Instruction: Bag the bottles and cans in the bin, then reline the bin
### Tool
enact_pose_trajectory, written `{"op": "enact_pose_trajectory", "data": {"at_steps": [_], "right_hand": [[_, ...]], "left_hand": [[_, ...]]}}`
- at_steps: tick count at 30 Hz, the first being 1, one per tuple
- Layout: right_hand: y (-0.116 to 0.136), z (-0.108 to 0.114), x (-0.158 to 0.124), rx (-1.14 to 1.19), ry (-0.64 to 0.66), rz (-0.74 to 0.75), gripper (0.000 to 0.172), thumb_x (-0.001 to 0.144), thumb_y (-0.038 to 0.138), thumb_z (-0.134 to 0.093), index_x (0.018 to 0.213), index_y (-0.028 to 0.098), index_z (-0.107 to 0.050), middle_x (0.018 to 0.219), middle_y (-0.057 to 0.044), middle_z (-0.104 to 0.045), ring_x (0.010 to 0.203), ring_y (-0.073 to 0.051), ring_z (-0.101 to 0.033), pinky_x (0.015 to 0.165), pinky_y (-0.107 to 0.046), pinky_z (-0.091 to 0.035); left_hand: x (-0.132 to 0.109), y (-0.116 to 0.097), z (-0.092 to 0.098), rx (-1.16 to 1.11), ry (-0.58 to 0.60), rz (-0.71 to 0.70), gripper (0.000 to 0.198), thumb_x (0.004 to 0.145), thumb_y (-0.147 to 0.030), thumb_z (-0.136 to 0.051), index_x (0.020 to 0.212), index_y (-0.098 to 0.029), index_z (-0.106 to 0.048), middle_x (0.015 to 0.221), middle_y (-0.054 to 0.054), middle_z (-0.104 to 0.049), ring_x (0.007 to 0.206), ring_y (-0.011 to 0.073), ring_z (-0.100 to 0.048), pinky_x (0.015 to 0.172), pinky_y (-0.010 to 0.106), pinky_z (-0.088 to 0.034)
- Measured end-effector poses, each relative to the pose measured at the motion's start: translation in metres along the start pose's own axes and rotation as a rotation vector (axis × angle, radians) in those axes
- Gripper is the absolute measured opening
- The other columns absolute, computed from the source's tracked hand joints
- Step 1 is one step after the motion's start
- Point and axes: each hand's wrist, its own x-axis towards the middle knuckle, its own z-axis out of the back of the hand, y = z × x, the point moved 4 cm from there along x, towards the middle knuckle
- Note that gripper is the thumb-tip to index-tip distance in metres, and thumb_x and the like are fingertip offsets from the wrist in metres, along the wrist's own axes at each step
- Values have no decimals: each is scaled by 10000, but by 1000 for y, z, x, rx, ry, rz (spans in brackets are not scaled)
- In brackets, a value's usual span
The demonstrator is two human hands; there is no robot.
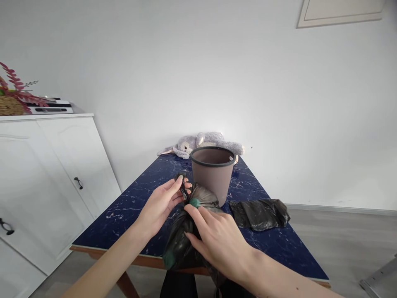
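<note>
A filled black plastic garbage bag (180,238) sits at the table's front edge, with green shapes showing dimly through its thin film. My left hand (159,205) is closed on the bag's gathered top, pinching a twisted strand between thumb and fingers. Lower down, my right hand (221,238) grips the bag beside its neck, fingers curled over the film next to a green patch. Just behind the bag stands an upright brown-grey trash bin (212,176) with a dark rim. No liner shows at its rim, and its bottom inside is hidden.
A folded black plastic bag (260,214) lies on the right of the blue marbled table (133,207). Against the wall behind the bin lies a grey plush bunny (186,145). A white cabinet (68,165) stands to the left, and a metal leg (380,275) at lower right.
</note>
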Motion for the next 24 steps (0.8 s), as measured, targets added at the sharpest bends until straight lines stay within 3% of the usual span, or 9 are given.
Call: {"op": "enact_pose_trajectory", "data": {"at_steps": [4, 8, 14, 20, 24], "right_hand": [[-7, -1, -3, -143, 99, -37, 608, 1035, 266, -648, 1572, 135, -397, 1041, -78, -759, 829, -241, -766, 600, -337, -468], [-14, 3, -2, -263, 181, -27, 583, 1023, 223, -666, 1564, 189, -451, 1042, -85, -761, 835, -234, -768, 586, -318, -443], [-19, 19, 7, -308, 224, 2, 370, 958, 69, -636, 1312, 173, -604, 1020, -71, -736, 835, -221, -754, 560, -328, -392], [-28, 22, 7, -304, 135, 37, 200, 919, 38, -657, 1039, 193, -618, 918, -45, -702, 782, -230, -727, 567, -345, -365], [-34, 16, 4, -307, 54, 94, 246, 867, -27, -647, 940, 200, -587, 858, -40, -682, 714, -220, -696, 552, -351, -338]], "left_hand": [[-9, -10, -12, 147, 46, -85, 314, 972, -508, -741, 972, -198, -793, 1023, 59, -738, 1018, 206, -658, 945, 328, -543], [-13, -15, -27, 240, 96, -123, 346, 973, -524, -727, 982, -188, -810, 1042, 83, -762, 996, 224, -666, 928, 353, -527], [-10, -16, -37, 240, 116, -125, 357, 972, -524, -724, 1019, -184, -820, 1083, 94, -782, 1048, 250, -689, 935, 364, -523], [-8, -13, -37, 251, 133, -97, 363, 968, -528, -728, 1048, -188, -827, 1113, 100, -787, 1079, 272, -699, 963, 381, -532], [-7, -13, -35, 248, 108, -95, 347, 944, -526, -754, 1035, -204, -843, 1117, 106, -795, 1106, 297, -706, 977, 378, -538]]}}
